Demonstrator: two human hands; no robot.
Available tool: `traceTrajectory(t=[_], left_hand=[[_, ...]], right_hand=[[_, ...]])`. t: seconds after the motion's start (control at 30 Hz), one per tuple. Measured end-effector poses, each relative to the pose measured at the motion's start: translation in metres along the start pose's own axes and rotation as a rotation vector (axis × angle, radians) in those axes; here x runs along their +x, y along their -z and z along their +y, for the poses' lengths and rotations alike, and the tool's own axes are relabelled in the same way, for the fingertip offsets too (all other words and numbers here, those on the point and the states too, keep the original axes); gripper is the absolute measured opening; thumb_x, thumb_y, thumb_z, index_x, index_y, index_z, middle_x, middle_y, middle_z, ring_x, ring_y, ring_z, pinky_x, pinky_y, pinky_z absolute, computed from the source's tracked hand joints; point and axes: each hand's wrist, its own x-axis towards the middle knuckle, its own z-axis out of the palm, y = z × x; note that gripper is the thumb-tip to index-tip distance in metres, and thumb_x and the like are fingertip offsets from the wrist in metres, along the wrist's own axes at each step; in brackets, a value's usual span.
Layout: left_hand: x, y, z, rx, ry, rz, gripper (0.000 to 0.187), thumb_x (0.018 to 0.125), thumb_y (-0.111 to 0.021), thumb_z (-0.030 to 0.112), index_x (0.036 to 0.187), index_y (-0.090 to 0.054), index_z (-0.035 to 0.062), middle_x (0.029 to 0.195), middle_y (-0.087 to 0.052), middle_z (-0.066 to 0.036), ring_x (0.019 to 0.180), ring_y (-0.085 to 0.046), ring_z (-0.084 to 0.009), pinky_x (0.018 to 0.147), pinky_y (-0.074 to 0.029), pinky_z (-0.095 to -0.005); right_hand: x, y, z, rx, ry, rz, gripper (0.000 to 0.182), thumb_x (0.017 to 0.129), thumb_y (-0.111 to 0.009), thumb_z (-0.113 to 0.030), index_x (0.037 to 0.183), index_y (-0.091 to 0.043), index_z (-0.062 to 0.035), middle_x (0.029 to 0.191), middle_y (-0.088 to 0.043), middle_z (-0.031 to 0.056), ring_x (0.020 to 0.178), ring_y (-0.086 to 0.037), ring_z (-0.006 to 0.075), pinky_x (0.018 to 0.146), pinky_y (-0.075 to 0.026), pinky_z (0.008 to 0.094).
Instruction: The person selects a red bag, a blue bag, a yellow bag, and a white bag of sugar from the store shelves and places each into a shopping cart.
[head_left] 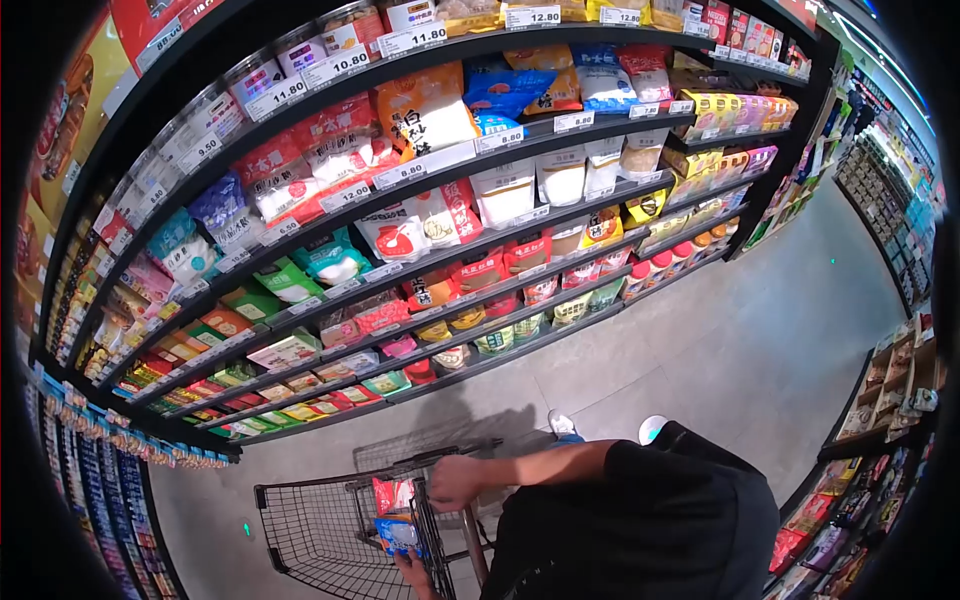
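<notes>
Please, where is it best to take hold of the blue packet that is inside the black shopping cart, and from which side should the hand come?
Probably by its upper edge, coming from above. The blue packet stands against the cart's rear wire wall, below a red packet, so the wire walls block a sideways reach. The left hand is already at its lower corner; the right hand rests on the cart by the red packet.

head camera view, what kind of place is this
A supermarket aisle, most likely: long shelves packed with bagged goods, price tags along the shelf edges, and a wire shopping cart holding packets.
</notes>
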Motion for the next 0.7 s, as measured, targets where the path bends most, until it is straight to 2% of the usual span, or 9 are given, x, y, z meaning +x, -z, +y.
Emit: traceTrajectory(t=[0.03, 0.07, 0.13, 0.17, 0.4, 0.47, 0.53, 0.63, 0.7], left_hand=[[0.002, 0.007, 0.001, 0.111, -0.087, 0.045, 0.061, 0.094, -0.061, 0.028, 0.137, -0.039, -0.0086, 0.133, -0.049, -0.025, 0.119, -0.051, -0.0313, 0.099, -0.041, -0.0392], [0.007, 0.013, 0.003, 0.115, -0.093, 0.047, 0.061, 0.094, -0.061, 0.028, 0.137, -0.039, -0.0086, 0.133, -0.049, -0.025, 0.119, -0.051, -0.0313, 0.099, -0.041, -0.0392], [0.015, 0.027, 0.008, 0.392, -0.127, 0.121, 0.059, 0.092, -0.063, 0.032, 0.131, -0.047, -0.0084, 0.125, -0.056, -0.023, 0.112, -0.056, -0.0326, 0.096, -0.044, -0.0392], [0.017, 0.029, 0.01, 0.306, -0.107, 0.188, 0.059, 0.09, -0.065, 0.035, 0.128, -0.051, -0.0076, 0.117, -0.061, -0.022, 0.106, -0.058, -0.0336, 0.094, -0.046, -0.0402], [0.014, 0.07, 0.049, 0.206, 0.023, 0.049, 0.046, 0.092, -0.061, 0.022, 0.124, -0.052, -0.0084, 0.117, -0.06, -0.022, 0.106, -0.058, -0.0303, 0.092, -0.045, -0.0397], [-0.013, 0.071, 0.099, 0.32, -0.269, 0.055, 0.05, 0.095, -0.053, 0.034, 0.118, -0.056, -0.0098, 0.114, -0.06, -0.029, 0.104, -0.056, -0.041, 0.092, -0.044, -0.0468], [-0.006, 0.071, 0.098, 0.333, -0.198, 0.118, 0.05, 0.096, -0.053, 0.032, 0.122, -0.053, -0.0104, 0.12, -0.056, -0.03, 0.109, -0.053, -0.0402, 0.096, -0.042, -0.0467], [-0.011, 0.068, 0.12, 0.287, -0.117, 0.311, 0.05, 0.096, -0.053, 0.031, 0.124, -0.053, -0.0104, 0.123, -0.057, -0.029, 0.115, -0.053, -0.0398, 0.102, -0.041, -0.0435], [-0.026, 0.051, 0.188, 0.282, -0.107, 0.376, 0.05, 0.097, -0.053, 0.031, 0.125, -0.053, -0.0097, 0.122, -0.058, -0.028, 0.114, -0.054, -0.0397, 0.101, -0.042, -0.043]], right_hand=[[0.005, 0.003, -0.002, 0.012, -0.001, -0.045, 0.033, 0.082, -0.055, -0.031, 0.058, -0.058, -0.0086, 0.058, -0.059, 0.0114, 0.059, -0.061, 0.0316, 0.059, -0.048, 0.0443], [0.011, 0.003, -0.003, 0.011, 0.0, -0.037, 0.033, 0.082, -0.055, -0.031, 0.058, -0.058, -0.0086, 0.058, -0.059, 0.0114, 0.059, -0.061, 0.0316, 0.059, -0.048, 0.0443], [0.02, 0.0, -0.009, 0.075, -0.002, 0.029, 0.031, 0.08, -0.056, -0.029, 0.057, -0.059, -0.0084, 0.058, -0.059, 0.0116, 0.06, -0.061, 0.0318, 0.059, -0.048, 0.0444], [0.025, -0.007, -0.009, 0.077, -0.002, 0.036, 0.031, 0.08, -0.056, -0.029, 0.057, -0.059, -0.0084, 0.058, -0.059, 0.0116, 0.06, -0.061, 0.0318, 0.059, -0.048, 0.0444], [0.051, -0.037, -0.01, 0.137, 0.066, 0.021, 0.028, 0.078, -0.057, -0.028, 0.06, -0.06, -0.0069, 0.061, -0.06, 0.0121, 0.062, -0.061, 0.0328, 0.06, -0.048, 0.0453], [0.054, -0.045, -0.006, 0.136, 0.074, -0.009, 0.028, 0.078, -0.058, -0.028, 0.061, -0.06, -0.0063, 0.061, -0.06, 0.0125, 0.062, -0.061, 0.0332, 0.06, -0.048, 0.0454], [0.053, -0.054, 0.003, 0.311, 0.21, 0.15, 0.026, 0.078, -0.06, -0.027, 0.064, -0.06, -0.005, 0.062, -0.059, 0.0137, 0.061, -0.06, 0.0339, 0.061, -0.047, 0.0457], [0.052, -0.039, 0.009, 0.339, 0.358, 0.217, 0.024, 0.076, -0.064, -0.026, 0.066, -0.059, -0.0043, 0.065, -0.058, 0.0123, 0.069, -0.059, 0.0314, 0.068, -0.045, 0.0442], [0.051, -0.036, 0.019, 0.312, 0.415, 0.24, 0.023, 0.074, -0.066, -0.025, 0.069, -0.058, -0.0039, 0.07, -0.056, 0.0106, 0.08, -0.056, 0.0294, 0.076, -0.042, 0.0431]])
